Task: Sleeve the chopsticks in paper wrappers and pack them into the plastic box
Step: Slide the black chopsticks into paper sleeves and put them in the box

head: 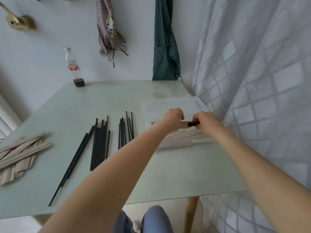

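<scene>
Over the clear plastic box [168,103] at the table's right, my left hand [172,119] grips a tan paper wrapper [184,124] with black chopsticks [193,123] sticking out of its right end. My right hand [206,121] pinches those black ends. Several sleeved pairs [178,140] lie in the box below my hands. Loose black chopsticks lie in two groups on the table, one at centre-left [99,143] and one nearer the box [126,130]. A pile of empty paper wrappers [20,152] sits at the table's left edge.
A plastic bottle [74,68] with dark liquid stands at the back left of the pale glass table [168,174]. Cloth bags and a striped apron hang on the wall behind. A white curtain [260,81] hangs close on the right.
</scene>
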Tool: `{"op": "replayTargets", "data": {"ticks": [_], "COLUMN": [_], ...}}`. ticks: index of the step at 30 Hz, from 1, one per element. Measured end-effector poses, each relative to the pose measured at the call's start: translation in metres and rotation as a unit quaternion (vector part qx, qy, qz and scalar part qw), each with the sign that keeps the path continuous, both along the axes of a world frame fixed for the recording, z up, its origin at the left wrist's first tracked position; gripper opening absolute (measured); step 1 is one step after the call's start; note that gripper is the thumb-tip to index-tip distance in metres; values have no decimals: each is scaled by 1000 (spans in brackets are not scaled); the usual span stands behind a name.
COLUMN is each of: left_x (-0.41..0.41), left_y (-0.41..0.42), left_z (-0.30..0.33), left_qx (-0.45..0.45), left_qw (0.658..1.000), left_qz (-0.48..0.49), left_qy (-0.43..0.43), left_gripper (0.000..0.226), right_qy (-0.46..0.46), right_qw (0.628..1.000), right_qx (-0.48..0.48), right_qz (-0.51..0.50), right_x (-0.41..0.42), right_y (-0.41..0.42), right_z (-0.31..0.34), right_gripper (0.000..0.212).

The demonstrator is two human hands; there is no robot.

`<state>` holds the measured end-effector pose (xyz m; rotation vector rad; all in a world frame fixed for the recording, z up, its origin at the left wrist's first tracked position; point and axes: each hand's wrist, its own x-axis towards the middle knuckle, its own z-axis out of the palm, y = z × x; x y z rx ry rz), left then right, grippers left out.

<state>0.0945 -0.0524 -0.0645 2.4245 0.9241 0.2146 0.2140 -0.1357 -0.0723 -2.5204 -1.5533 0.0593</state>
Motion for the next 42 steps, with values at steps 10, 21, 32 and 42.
{"op": "replayTargets", "data": {"ticks": [10,21,32,42], "left_x": [-25,-205,-314,-304], "left_y": [12,57,65,65], "left_z": [-6,-4,-55,-58], "left_qx": [28,47,-65,-9], "left_qw": [998,963,947,950], "left_qz": [30,251,310,301], "left_qy": [-51,-88,45,86], "left_gripper": [32,24,30,26], "right_qy": [102,128,137,32], "right_qw": [988,962,957,954], "right_qx": [110,201,3,-57], "right_qz": [-30,135,255,293], "right_x": [-12,-172,-301,-305], "right_y": [15,67,114,116], "right_z": [-8,-1,-57,-77], "right_gripper": [28,26,37,54]}}
